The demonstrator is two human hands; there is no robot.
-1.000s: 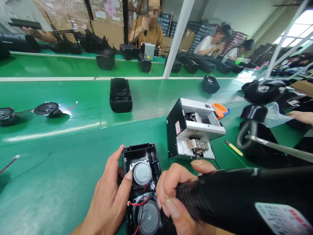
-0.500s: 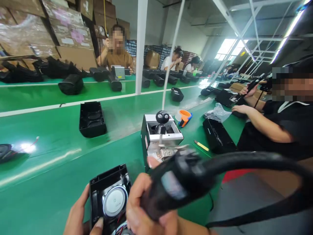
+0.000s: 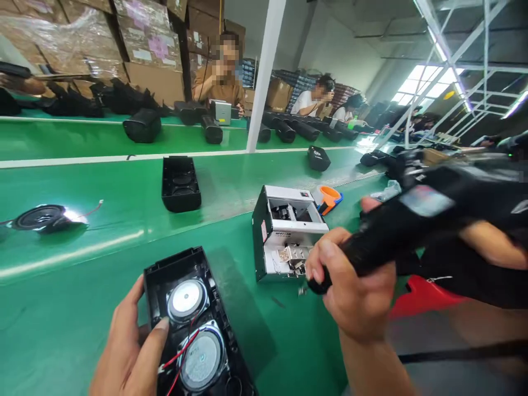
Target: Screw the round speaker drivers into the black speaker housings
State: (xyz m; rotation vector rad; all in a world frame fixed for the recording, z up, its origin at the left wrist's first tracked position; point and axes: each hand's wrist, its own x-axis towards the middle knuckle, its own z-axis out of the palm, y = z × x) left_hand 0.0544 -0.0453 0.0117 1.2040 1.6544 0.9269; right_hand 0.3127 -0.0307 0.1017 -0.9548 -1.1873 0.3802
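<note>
Left hand (image 3: 127, 346): gripping one black speaker housing (image 3: 155, 297), two round drivers (image 3: 201, 357) inside. Right hand (image 3: 358, 286): wrapped around one black electric screwdriver (image 3: 388, 236), near the screw feeder (image 3: 284, 228).

Your left hand (image 3: 130, 344) grips the left wall of a black speaker housing (image 3: 157, 286), thumb over its edge. Two round drivers (image 3: 201, 360) sit inside, with a red wire (image 3: 185, 347) across the lower one. Your right hand (image 3: 350, 275) holds a black electric screwdriver (image 3: 391, 234), its tip just beside the silver-and-black screw feeder (image 3: 259, 242). Beyond, on your green desk (image 3: 82, 300), lie another open housing (image 3: 181, 202) and a loose driver (image 3: 39, 218); across from you sits a person in brown (image 3: 229, 93).
</note>
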